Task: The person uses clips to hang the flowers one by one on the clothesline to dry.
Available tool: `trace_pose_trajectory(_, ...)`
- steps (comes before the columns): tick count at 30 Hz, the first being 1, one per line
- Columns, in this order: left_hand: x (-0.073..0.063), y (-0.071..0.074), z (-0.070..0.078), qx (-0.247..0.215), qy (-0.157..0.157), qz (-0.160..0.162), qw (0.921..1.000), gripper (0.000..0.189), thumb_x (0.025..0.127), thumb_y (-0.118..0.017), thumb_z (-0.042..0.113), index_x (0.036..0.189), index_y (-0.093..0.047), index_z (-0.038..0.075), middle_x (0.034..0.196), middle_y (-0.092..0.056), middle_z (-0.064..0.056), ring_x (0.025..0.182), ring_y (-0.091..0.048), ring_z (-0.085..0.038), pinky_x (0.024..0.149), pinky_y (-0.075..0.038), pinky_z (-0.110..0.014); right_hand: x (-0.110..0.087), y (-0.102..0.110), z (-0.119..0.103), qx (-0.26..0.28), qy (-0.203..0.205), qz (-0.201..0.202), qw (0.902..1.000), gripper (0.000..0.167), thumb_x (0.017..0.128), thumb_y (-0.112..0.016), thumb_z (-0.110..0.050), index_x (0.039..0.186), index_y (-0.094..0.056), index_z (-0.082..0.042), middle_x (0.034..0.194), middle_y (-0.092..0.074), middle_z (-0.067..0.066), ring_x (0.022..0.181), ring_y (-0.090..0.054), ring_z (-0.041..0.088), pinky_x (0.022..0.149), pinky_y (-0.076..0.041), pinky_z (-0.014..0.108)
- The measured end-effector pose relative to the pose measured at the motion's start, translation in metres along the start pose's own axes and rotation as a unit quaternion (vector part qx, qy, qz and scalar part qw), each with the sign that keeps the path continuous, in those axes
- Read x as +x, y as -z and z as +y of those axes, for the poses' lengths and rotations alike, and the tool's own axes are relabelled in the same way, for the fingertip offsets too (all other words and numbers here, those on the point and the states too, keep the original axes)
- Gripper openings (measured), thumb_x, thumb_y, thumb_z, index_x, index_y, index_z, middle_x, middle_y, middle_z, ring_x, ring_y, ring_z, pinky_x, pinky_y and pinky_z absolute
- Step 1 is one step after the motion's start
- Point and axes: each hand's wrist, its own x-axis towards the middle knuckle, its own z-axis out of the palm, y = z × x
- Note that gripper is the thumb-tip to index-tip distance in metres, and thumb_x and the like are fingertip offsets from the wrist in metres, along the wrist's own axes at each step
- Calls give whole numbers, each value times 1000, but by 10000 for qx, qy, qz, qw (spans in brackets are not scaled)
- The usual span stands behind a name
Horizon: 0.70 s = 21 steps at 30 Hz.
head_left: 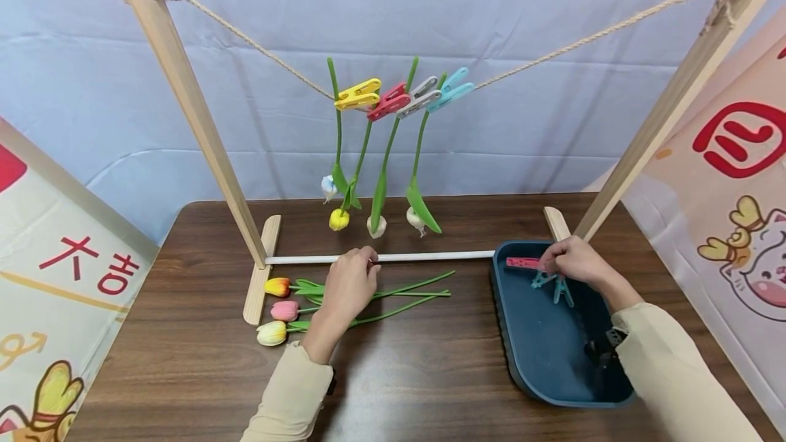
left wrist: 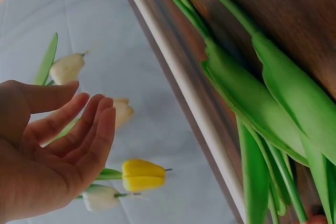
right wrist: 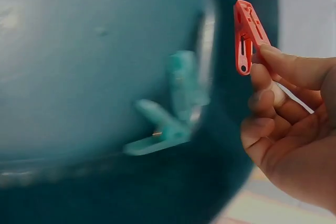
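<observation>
The held clothespin (right wrist: 243,35) is pinkish-red, the tray (head_left: 534,353) blue, the leaves (left wrist: 286,87) green.

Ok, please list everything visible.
Table: 1, brown, underneath
Backdrop: 1, blue, behind
Banners: 2, pale, sides
Frame: 1, wooden, tabletop
Rope: 1, tan, top
Rod: 1, white, base
Pegs: 4, yellow, red, grey, blue, on rope
Hanging flowers: 4, whitish, yellow, pegged
Lying flowers: 3, orange, pink, cream, left
Tray: 1, blue, right
Tray pegs: 2, teal, inside
Held peg: 1, red, at tray
Left hand: 1, beige-sleeved, near flowers
Right hand: 1, beige-sleeved, holding peg
</observation>
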Motion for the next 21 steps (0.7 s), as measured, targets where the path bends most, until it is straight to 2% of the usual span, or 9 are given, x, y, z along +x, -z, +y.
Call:
trace_pose_trajectory(9, 5, 0, 19, -37, -82, -524, 9986, 6, 82, -67, 9, 84, -64, 3, 76, -62, -7, 67, -60, -21, 58, -47, -33, 1, 5, -48, -166, 453, 163, 9987, 10, 85, -61, -4, 84, -69, 3, 64, -59, 5, 52, -49, 17, 49, -42, 30)
trace_pose_trajectory(16, 13, -2, 42, -88, -193, -929, 9954, 12, 85, -65, 14, 91, -66, 3, 81, -63, -7, 71, -61, -21, 61, -48, -32, 4, -11, -86, -220, 1068, 14, 9940, 7, 82, -64, -3, 82, -70, 1, 66, -61, 5, 51, -50, 17, 47, -42, 29)
trace_pose_trajectory(21, 17, -5, 58, 50, -272, -1249, 9918, 19, 85, -65, 18, 98, -67, 4, 86, -64, -8, 77, -63, -24, 67, -49, -35, 5, -25, -106, -266, 1234, -255, 9917, 6, 81, -65, -4, 81, -71, -2, 70, -63, 5, 52, -51, 18, 49, -42, 28)
